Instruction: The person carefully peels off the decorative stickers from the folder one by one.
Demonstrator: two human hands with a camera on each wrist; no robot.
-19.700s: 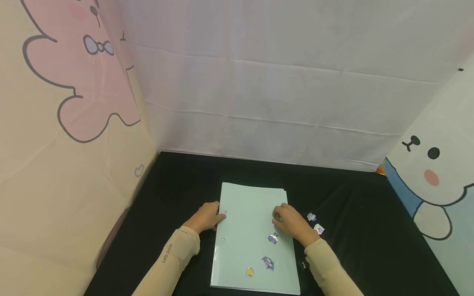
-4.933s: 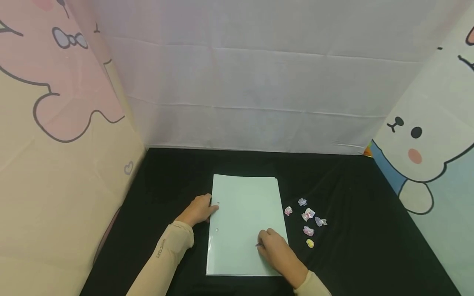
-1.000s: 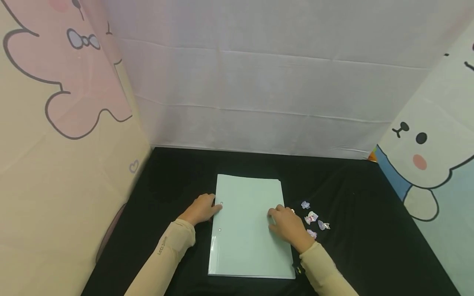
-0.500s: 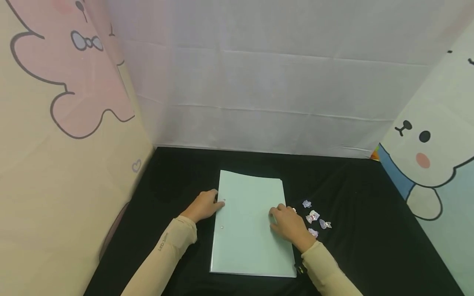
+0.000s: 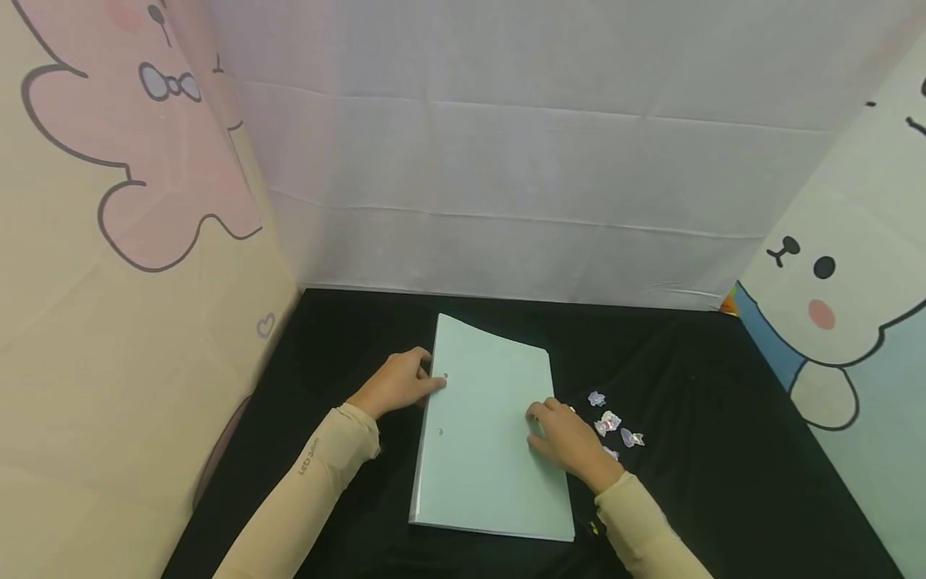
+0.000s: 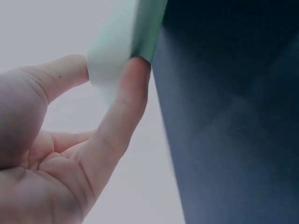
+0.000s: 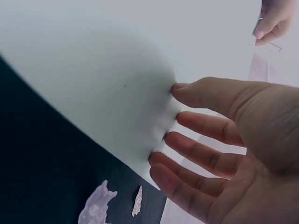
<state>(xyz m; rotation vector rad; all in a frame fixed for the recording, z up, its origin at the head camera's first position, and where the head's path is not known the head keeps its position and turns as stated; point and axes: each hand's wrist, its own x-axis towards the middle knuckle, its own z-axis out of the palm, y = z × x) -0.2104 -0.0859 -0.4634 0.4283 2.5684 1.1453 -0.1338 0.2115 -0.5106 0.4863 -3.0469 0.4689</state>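
A pale green folder (image 5: 492, 466) with two small rivets near its left side lies on the black cloth. My left hand (image 5: 399, 382) pinches its left edge, thumb on top and fingers underneath, and that side is raised and bent. The left wrist view shows the folder's edge (image 6: 110, 60) between thumb and fingertip. My right hand (image 5: 570, 441) rests its fingertips on the cover near the right edge. In the right wrist view its fingers (image 7: 201, 151) are spread and loosely bent against the cover, holding nothing.
Shiny wrapped candies (image 5: 608, 423) lie on the black table (image 5: 709, 450) right of the folder, some partly behind my right hand. A small yellow one (image 5: 594, 528) shows beside my right sleeve. Light cloth walls (image 5: 506, 161) enclose the table's back and sides.
Candies that lay on the folder earlier are now on the cloth to its right. Over the last second my left hand has raised the folder's left edge; my right hand stays nearly still.
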